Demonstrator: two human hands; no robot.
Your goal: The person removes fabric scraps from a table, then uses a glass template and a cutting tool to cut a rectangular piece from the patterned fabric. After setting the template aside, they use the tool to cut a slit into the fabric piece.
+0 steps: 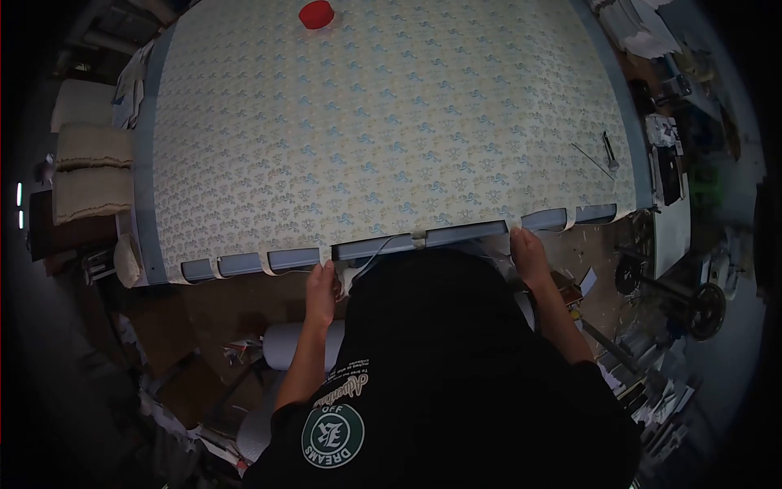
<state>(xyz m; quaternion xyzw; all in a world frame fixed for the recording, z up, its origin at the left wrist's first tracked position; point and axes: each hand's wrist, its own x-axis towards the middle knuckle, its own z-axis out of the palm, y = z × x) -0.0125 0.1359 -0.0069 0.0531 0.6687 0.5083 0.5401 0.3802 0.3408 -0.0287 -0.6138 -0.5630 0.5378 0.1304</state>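
Observation:
A pale patterned fabric [366,122] lies spread over a large table, with fabric tabs along its front edge. My left hand [323,287] is closed at one tab on the front edge, left of the middle. Farther right, my right hand [528,251] is closed on another tab at the same edge. Between the two hands a thin cord [383,251] loops at the table edge. Blue-grey strips of the table's edge [464,234] show between the tabs.
A red round object [316,15] sits on the fabric at the far side. Small scissors [610,151] and a thin rod [592,160] lie at the right. Cream folded cushions [94,196] are stacked at the left. A black handwheel [705,311] stands at the right.

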